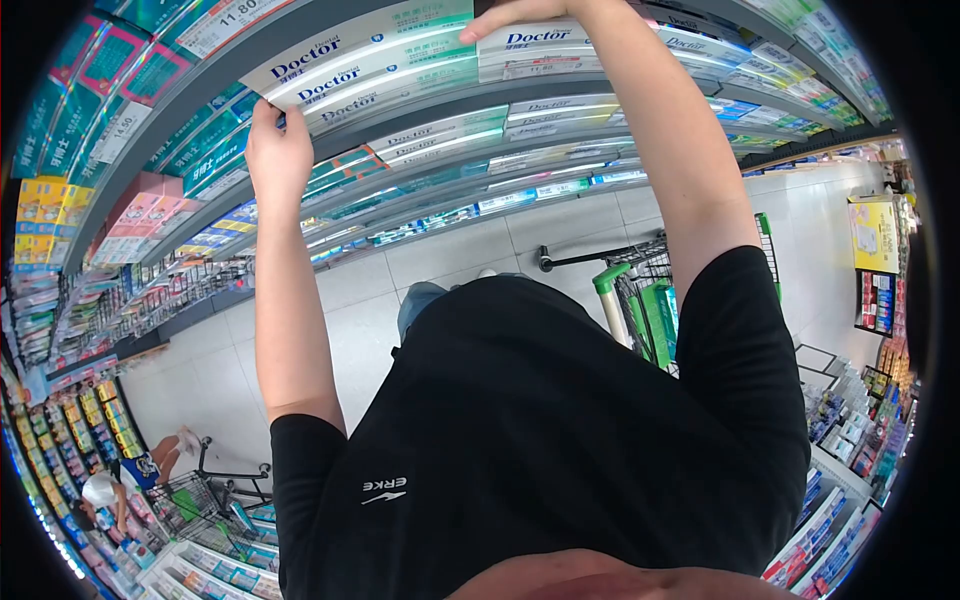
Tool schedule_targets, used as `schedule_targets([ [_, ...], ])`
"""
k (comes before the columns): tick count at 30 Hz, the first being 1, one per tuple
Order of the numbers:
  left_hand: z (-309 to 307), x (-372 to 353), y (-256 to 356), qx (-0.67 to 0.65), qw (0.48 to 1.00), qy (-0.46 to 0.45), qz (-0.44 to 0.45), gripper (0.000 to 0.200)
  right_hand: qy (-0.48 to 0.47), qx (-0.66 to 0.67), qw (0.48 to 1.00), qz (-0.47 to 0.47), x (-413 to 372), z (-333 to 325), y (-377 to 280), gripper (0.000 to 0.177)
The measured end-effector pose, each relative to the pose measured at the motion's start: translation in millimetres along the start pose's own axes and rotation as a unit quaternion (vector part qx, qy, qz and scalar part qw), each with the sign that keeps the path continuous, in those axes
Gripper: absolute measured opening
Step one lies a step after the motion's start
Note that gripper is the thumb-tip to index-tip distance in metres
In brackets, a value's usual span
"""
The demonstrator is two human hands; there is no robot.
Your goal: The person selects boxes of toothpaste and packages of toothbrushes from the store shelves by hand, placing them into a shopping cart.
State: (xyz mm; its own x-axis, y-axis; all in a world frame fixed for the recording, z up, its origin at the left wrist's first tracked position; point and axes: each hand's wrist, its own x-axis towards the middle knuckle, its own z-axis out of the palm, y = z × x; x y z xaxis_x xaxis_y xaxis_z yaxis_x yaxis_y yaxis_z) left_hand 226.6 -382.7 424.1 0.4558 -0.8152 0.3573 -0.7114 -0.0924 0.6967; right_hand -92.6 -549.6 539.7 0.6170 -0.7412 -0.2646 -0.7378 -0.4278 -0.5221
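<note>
A row of white and green toothpaste boxes (400, 62) marked "Doctor" lies stacked at the front of the upper shelf. At their left end my left hand (278, 148) is closed, with its thumb and curled fingers against the box edge. My right hand (530, 12) reaches over the top at their right end, a fingertip pressing the green part; its other fingers are partly cut off by the frame. Right of this stack, more "Doctor" boxes (540, 38) sit beside a price label (555, 66).
Lower shelves (450, 140) hold more boxed goods. A green-trimmed shopping cart (612, 285) stands close on my right. Behind at lower left, another person (105, 490) is near a second cart (195, 510). Tiled floor (350, 290) shows below, and a yellow display (874, 235) stands at far right.
</note>
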Motion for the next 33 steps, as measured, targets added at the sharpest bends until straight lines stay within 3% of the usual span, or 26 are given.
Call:
schedule_targets([
  [3, 2, 2, -14, -0.016, 1.000, -0.008, -0.008, 0.035, 0.018, -0.117, 0.993, -0.006, 15, 4, 14, 0.122],
  [4, 4, 3, -21, -0.024, 1.000, -0.010, -0.003, 0.036, -0.020, -0.091, 0.995, -0.026, 17, 0, 18, 0.118],
  [8, 6, 4, -25, -0.049, 0.999, -0.017, 0.003, 0.037, 0.011, -0.098, 0.993, -0.063, 14, 6, 26, 0.112],
  [11, 8, 7, -37, -0.058, 0.998, -0.022, 0.019, 0.037, 0.097, -0.010, 0.991, -0.096, 28, 18, 45, 0.108],
  [14, 8, 8, -37, -0.080, 0.996, -0.026, -0.003, 0.035, -0.075, -0.019, 0.997, 0.010, 39, 12, 40, 0.112],
  [17, 0, -5, -4, -0.045, 0.999, -0.013, -0.003, 0.033, -0.003, -0.048, 0.997, -0.057, 37, 13, 45, 0.114],
  [18, 7, 9, -46, -0.109, 0.993, -0.041, 0.029, 0.035, 0.051, -0.067, 0.993, -0.088, 38, 18, 49, 0.112],
  [22, 9, 10, -49, -0.109, 0.993, -0.042, 0.032, 0.040, 0.045, -0.167, 0.975, -0.136, 31, 5, 36, 0.111],
  [33, 4, 11, -48, -0.127, 0.989, -0.068, 0.029, 0.040, 0.062, -0.129, 0.985, -0.100, 26, 5, 39, 0.119],
])
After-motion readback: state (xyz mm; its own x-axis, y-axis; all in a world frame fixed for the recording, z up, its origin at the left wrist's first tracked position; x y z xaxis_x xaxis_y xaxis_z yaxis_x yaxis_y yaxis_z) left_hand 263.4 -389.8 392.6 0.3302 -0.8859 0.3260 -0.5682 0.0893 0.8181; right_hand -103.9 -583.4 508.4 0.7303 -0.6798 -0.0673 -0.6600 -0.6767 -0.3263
